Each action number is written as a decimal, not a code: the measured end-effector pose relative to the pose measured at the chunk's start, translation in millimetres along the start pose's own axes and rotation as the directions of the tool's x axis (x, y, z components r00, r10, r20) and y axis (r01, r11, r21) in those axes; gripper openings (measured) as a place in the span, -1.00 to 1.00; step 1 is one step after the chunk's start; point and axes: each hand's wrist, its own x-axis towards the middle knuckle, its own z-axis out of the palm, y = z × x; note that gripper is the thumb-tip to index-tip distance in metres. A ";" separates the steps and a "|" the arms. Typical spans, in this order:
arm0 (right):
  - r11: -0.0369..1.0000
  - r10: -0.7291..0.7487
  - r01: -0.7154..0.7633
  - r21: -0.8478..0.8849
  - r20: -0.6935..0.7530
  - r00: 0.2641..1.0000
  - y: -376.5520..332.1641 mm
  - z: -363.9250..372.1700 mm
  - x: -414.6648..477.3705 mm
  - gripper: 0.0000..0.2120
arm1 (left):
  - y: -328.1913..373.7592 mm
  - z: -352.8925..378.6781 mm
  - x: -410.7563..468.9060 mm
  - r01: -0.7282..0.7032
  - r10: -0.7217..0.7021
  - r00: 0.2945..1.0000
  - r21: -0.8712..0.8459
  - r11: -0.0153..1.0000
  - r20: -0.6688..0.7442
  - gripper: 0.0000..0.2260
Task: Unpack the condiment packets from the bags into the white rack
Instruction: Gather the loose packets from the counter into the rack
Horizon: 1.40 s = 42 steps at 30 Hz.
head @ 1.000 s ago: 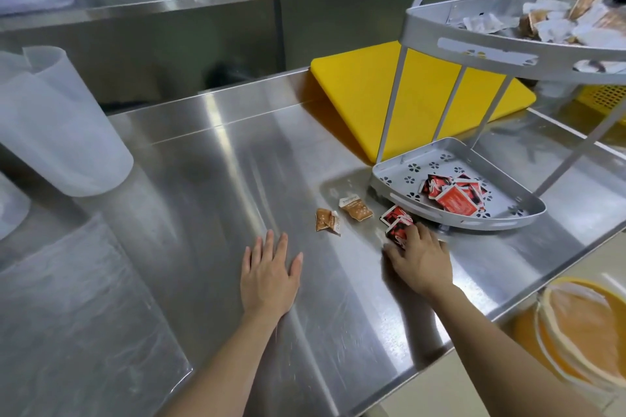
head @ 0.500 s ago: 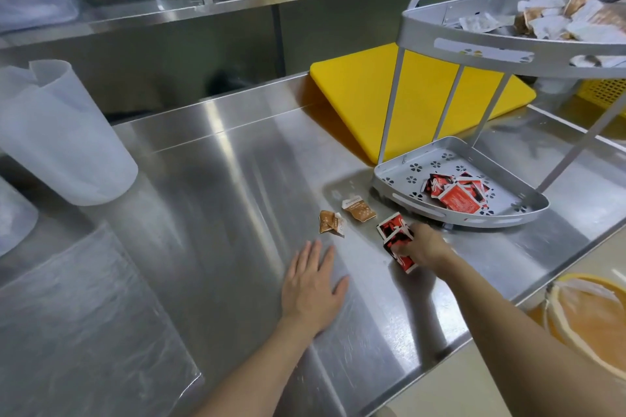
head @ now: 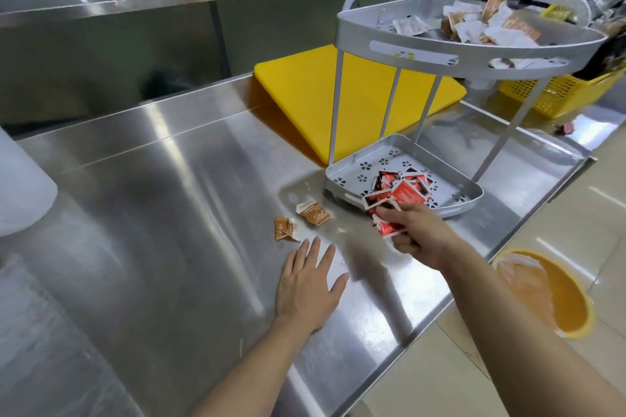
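Observation:
A white two-tier rack point(head: 338, 179) stands on the steel counter. Its lower tray holds several red packets point(head: 408, 191); its upper tray point(head: 440, 52) holds white and brown packets. My right hand point(head: 418, 234) is shut on a few red packets point(head: 386, 225), lifted just in front of the lower tray's rim. Two brown packets point(head: 313, 212) point(head: 285, 228) lie on the counter left of that hand. My left hand point(head: 310, 284) rests flat on the counter, fingers apart, just below the brown packets.
A yellow cutting board point(head: 305, 91) lies behind the rack. A yellow basket point(head: 555, 95) sits at the right rear. A translucent jug point(head: 20, 193) stands at the left edge. An orange lined bin point(head: 548, 294) is on the floor beyond the counter's front edge.
My right hand picked the red packets off the counter and lifted them toward the lower tray. My left hand slid right, closer to the brown packets.

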 end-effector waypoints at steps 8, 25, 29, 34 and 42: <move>0.996 0.088 -0.086 0.027 -0.088 0.992 -2.9 12.4 15.1 -0.82 | -5.9 -5.3 -3.3 -0.019 0.019 1.000 -0.053 0.998 0.007 -0.18; 0.402 -0.296 0.032 -0.915 -0.097 0.950 46.7 116.5 77.1 -0.65 | -62.0 -2.3 -33.6 0.306 -0.299 0.944 0.025 0.952 -0.142 -0.53; 0.340 -0.360 0.016 -0.940 -0.115 0.926 46.1 113.1 83.1 -0.72 | -62.2 0.5 -31.1 0.286 -0.279 0.947 0.024 0.958 -0.160 -0.53; 0.685 -0.174 -0.081 -0.724 -0.271 0.947 36.9 102.3 88.3 -0.66 | -63.4 -0.8 -31.0 0.276 -0.267 0.944 0.023 0.961 -0.193 -0.50; 0.908 -0.179 0.244 -0.339 0.213 0.960 19.7 120.1 70.2 -0.85 | -62.5 -1.0 -31.1 0.282 -0.271 0.947 0.044 0.958 -0.171 -0.51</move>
